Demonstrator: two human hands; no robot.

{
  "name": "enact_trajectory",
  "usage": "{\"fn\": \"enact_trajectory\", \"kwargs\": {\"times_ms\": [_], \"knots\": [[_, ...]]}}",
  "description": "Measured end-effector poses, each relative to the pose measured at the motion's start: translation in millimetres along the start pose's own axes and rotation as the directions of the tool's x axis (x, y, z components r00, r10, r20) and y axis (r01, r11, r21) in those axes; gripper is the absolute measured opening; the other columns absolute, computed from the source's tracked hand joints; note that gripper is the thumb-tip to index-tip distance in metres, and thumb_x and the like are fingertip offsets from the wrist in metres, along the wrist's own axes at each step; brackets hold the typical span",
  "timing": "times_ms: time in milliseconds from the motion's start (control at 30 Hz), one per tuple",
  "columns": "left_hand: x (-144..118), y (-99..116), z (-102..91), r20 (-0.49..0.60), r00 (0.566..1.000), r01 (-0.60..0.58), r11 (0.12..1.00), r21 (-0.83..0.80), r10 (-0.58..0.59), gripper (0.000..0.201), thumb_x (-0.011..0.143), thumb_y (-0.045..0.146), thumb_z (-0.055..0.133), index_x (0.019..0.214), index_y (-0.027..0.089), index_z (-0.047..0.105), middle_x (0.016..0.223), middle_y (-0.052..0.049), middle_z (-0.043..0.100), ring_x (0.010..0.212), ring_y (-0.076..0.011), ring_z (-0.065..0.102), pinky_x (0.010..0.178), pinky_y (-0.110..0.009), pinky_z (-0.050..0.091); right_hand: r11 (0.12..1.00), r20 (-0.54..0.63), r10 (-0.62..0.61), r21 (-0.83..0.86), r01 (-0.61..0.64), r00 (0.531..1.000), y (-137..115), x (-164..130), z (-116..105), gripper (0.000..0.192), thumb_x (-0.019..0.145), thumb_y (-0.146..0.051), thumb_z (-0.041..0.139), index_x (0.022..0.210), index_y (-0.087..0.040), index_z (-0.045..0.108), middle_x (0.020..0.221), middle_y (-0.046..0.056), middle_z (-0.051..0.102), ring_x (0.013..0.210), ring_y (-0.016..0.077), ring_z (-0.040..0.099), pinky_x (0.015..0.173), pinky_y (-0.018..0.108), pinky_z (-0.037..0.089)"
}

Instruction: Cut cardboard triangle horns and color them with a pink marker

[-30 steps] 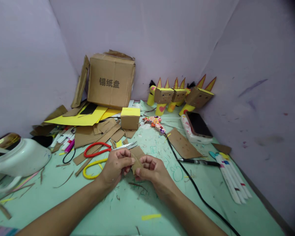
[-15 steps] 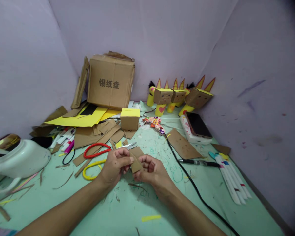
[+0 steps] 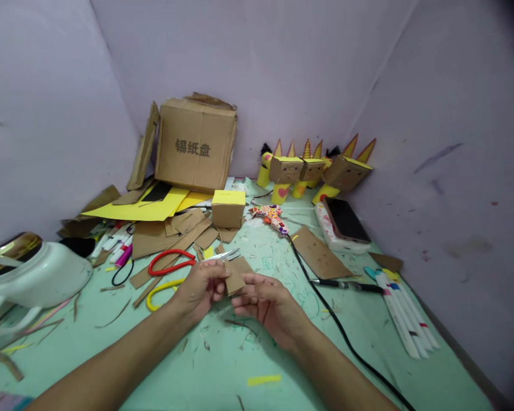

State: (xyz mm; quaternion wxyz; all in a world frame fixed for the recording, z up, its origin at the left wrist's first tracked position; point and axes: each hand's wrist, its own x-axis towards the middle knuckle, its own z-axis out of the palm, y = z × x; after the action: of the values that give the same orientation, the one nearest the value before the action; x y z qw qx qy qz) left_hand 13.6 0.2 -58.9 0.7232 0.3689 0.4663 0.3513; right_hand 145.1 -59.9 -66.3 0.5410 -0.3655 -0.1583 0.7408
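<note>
My left hand (image 3: 203, 288) is closed, pinching a small brown cardboard piece (image 3: 234, 279) between thumb and fingers. From the other side, my right hand (image 3: 268, 302) has its curled fingers at the piece's right and lower edges, with its thumb drawn back a little. Just behind lies another flat cardboard piece (image 3: 243, 265), partly covered by the held one. Scissors with a red and a yellow handle loop (image 3: 171, 262) rest beside my left hand, blades toward the cardboard; my hand hides part of them.
A small yellow-topped cardboard box (image 3: 228, 212), a patterned glue gun (image 3: 269, 216) and a large carton (image 3: 195, 145) stand behind. Yellow figures with cardboard heads (image 3: 286, 169) line the wall. A black cord (image 3: 334, 325), markers (image 3: 400, 314) and a phone (image 3: 346, 219) are right; a white pot (image 3: 64, 271) is left.
The thumb of my right hand has come off the cardboard piece's face, and that hand has turned palm more upward. My left hand keeps its pinch. The view has shifted slightly.
</note>
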Motion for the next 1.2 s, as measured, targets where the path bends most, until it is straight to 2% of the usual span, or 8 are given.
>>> {"fn": "enact_trajectory", "kwargs": {"times_ms": [200,400,600,900,1200], "knots": [[-2.1,1.2,-0.3,0.018,1.0,-0.024,1.0,0.011,0.024,0.021,0.049,0.022,0.065,0.052,0.015,0.046,0.036,0.007,0.04,0.034,-0.0036,0.033,0.031,-0.014,0.022,1.0,0.049,-0.026,-0.015,0.027,0.998,3.1,3.6,-5.2,0.028,0.052,-0.004,0.064,0.079,-0.012,0.062,0.06,0.004,0.071,0.056,0.0166,0.068,0.053,0.024,0.054],[-2.3,-1.8,-1.2,0.023,0.998,-0.059,0.997,0.056,0.058,0.021,0.052,0.024,0.064,0.053,0.016,0.045,0.035,0.007,0.043,0.032,-0.0041,0.034,0.033,-0.015,0.024,0.993,-0.005,-0.061,-0.105,0.06,0.998,6.2,2.4,-2.8,0.027,0.056,-0.015,0.076,0.078,-0.011,0.061,0.061,0.004,0.069,0.055,0.0145,0.067,0.05,0.022,0.053],[-6.1,-4.5,2.9,0.021,0.998,-0.053,0.992,0.113,0.05,0.017,0.051,0.02,0.06,0.05,0.017,0.044,0.032,0.007,0.043,0.03,-0.0047,0.034,0.032,-0.016,0.023,0.973,-0.085,-0.088,-0.222,0.067,0.992,11.6,6.1,-0.3,0.029,0.053,-0.028,0.081,0.065,-0.01,0.061,0.054,0.001,0.064,0.047,0.0111,0.062,0.044,0.019,0.052],[-4.2,-8.3,2.6,0.03,0.998,-0.061,0.994,0.094,0.059,0.014,0.05,0.016,0.058,0.05,0.018,0.044,0.035,0.007,0.045,0.032,-0.0046,0.036,0.031,-0.016,0.025,0.953,-0.096,-0.08,-0.3,0.048,0.992,11.8,8.6,-3.7,0.025,0.054,-0.025,0.081,0.065,-0.009,0.065,0.054,0.003,0.066,0.046,0.0096,0.059,0.046,0.02,0.052],[-2.0,-10.5,0.1,0.043,0.998,-0.053,0.996,0.077,0.05,0.013,0.05,0.014,0.056,0.049,0.018,0.043,0.033,0.006,0.044,0.03,-0.0048,0.035,0.03,-0.016,0.024,0.95,-0.08,-0.066,-0.31,0.038,0.995,10.5,7.0,-1.3,0.026,0.052,-0.026,0.082,0.063,-0.01,0.065,0.055,0.001,0.065,0.045,0.0083,0.059,0.048,0.019,0.052]]}}
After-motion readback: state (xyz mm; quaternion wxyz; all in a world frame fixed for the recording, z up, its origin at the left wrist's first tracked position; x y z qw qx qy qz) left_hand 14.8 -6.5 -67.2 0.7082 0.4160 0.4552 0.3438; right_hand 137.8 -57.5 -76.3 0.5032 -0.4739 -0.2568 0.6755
